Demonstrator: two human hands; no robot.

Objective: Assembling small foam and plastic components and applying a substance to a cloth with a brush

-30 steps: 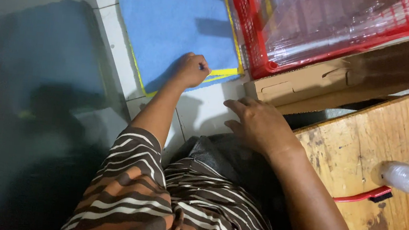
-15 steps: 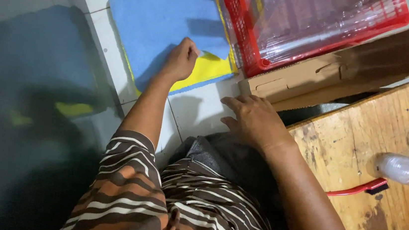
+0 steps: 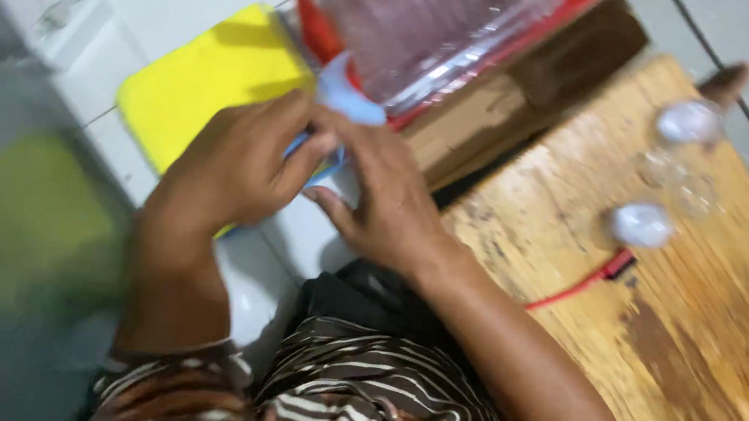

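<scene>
Both hands pinch a blue sheet above the yellow one.

The left hand (image 3: pixel 241 166) and right hand (image 3: pixel 385 198) meet with fingers pressed together on the blue sheet (image 3: pixel 349 98), which curls up at twelve o'clock from them; by the look of it, they are lifting it off the yellow sheet (image 3: pixel 209 76) lying flat at ten o'clock. The red basket (image 3: pixel 318 31) crowds the top edge, the cardboard box (image 3: pixel 485 111) sits at two, and the wooden table (image 3: pixel 655 338) at three; open tiled floor lies leftward.
</scene>
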